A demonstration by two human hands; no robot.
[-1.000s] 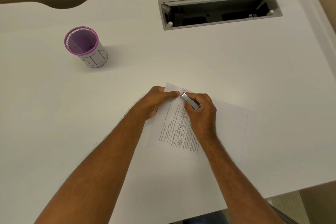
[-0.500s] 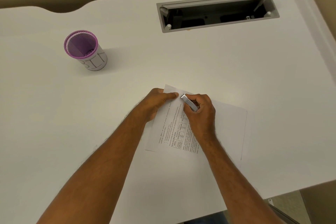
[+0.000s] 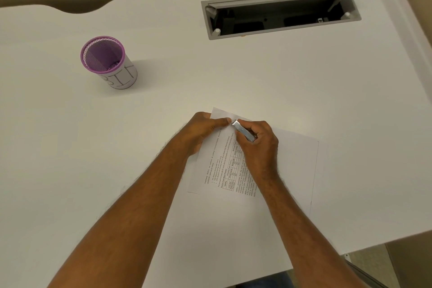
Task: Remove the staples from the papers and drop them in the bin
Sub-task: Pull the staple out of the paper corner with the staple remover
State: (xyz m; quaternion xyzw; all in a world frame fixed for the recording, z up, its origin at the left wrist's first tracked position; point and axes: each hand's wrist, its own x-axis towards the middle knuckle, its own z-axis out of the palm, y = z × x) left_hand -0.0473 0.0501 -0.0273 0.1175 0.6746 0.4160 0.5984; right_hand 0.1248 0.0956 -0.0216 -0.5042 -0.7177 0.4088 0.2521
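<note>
A printed sheet [image 3: 219,166] with text and a small table lies on a blank sheet [image 3: 297,163] near the desk's front edge. My left hand [image 3: 203,130] presses flat on the printed sheet's top corner, fingertips pinching the paper. My right hand [image 3: 259,145] grips a small metal staple remover [image 3: 242,130], whose tip touches that corner right beside my left fingertips. The staple itself is too small to see. The bin [image 3: 108,62], a purple mesh cup with a white paper label, stands at the far left of the desk.
The white desk [image 3: 350,100] has an open grey cable tray [image 3: 280,15] recessed at the back right. The desk's front edge cuts diagonally at lower right, with floor beyond. A curved cutout marks the back left edge.
Both hands stay at the paper's top corner; the metal tool's tip remains against it. Only the view shifted slightly.
</note>
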